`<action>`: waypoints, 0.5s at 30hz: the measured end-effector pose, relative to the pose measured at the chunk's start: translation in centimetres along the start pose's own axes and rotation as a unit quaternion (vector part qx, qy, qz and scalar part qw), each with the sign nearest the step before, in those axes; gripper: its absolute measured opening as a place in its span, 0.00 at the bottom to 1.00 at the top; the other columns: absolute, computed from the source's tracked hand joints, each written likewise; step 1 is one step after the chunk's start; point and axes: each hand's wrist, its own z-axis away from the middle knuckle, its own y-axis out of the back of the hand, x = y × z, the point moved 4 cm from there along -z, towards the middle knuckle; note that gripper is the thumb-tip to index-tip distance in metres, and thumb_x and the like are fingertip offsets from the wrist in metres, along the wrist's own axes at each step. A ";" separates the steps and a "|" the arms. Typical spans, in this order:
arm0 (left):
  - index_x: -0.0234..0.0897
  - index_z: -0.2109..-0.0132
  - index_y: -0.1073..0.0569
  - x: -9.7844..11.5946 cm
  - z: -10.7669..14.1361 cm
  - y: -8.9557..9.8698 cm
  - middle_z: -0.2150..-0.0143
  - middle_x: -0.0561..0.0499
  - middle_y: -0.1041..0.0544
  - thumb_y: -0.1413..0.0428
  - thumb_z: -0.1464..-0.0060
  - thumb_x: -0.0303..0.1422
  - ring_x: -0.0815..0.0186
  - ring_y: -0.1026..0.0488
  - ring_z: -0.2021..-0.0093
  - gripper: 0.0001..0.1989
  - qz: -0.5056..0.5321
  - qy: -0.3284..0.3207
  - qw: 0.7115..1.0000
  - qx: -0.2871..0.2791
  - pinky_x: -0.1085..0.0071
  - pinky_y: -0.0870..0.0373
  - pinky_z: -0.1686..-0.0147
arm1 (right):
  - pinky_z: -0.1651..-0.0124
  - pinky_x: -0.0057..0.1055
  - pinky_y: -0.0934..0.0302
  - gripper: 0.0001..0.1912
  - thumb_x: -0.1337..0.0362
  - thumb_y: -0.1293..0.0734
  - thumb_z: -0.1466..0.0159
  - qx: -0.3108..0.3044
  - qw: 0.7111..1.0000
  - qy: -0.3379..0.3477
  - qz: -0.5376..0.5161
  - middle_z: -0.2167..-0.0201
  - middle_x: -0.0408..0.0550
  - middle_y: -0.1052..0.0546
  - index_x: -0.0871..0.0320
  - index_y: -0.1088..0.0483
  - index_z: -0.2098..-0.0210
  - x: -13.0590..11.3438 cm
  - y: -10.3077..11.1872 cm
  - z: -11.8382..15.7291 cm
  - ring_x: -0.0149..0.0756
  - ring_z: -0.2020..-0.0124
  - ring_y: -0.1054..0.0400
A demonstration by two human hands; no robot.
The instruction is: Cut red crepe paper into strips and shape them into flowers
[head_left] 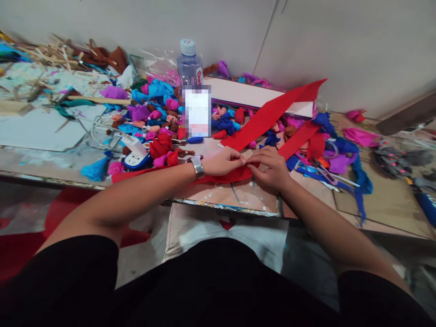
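Over the front of the table, my left hand (225, 161), with a metal watch (198, 166) on the wrist, is closed in a pinch. My right hand (271, 169) is closed as well, its fingertips meeting those of the left. Both grip a red strip (221, 178) of thin crepe-like material, which spreads beneath them and to the left; the pinched part is mostly hidden. Another long red strip (272, 116) lies beyond the hands, slanting up to the right, and a shorter red strip (298, 138) is just past my right hand.
Rolled colourful flower-like pieces (160, 109) crowd the table behind the hands, by a plastic bottle (189, 63) and a blurred-out white screen (198, 111). Left are a white-blue power strip (136, 156) and green-handled pliers (73, 106). Scissors (329, 175) lie right, among blue scraps (357, 159).
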 end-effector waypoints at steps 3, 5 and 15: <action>0.32 0.61 0.20 0.1 0.0 0.0 0.69 0.52 0.24 0.48 0.36 0.42 0.70 0.33 0.69 0.19 -0.009 -0.006 1.000 0.002 0.72 0.39 0.66 | 0.48 0.49 0.33 0.05 0.59 0.28 0.31 0.006 1.000 -0.002 -0.006 0.61 0.48 0.13 0.49 0.18 0.59 0.0 0.1 -0.1 0.47 0.57 0.21; 0.32 0.60 0.20 0.0 0.1 0.1 0.69 0.52 0.23 0.46 0.38 0.41 0.69 0.33 0.69 0.17 -0.027 -0.006 1.000 0.004 0.72 0.38 0.67 | 0.48 0.49 0.33 0.05 0.60 0.28 0.31 0.010 1.000 -0.001 -0.013 0.61 0.47 0.13 0.49 0.18 0.58 0.1 0.2 -0.1 0.46 0.56 0.21; 0.32 0.58 0.18 0.2 0.2 0.1 0.68 0.51 0.20 0.49 0.39 0.31 0.68 0.29 0.68 0.15 -0.079 -0.039 0.996 -0.007 0.71 0.36 0.64 | 0.46 0.50 0.32 0.04 0.59 0.27 0.31 0.009 1.000 -0.018 -0.021 0.62 0.46 0.13 0.48 0.17 0.59 0.4 -0.1 0.1 0.46 0.56 0.21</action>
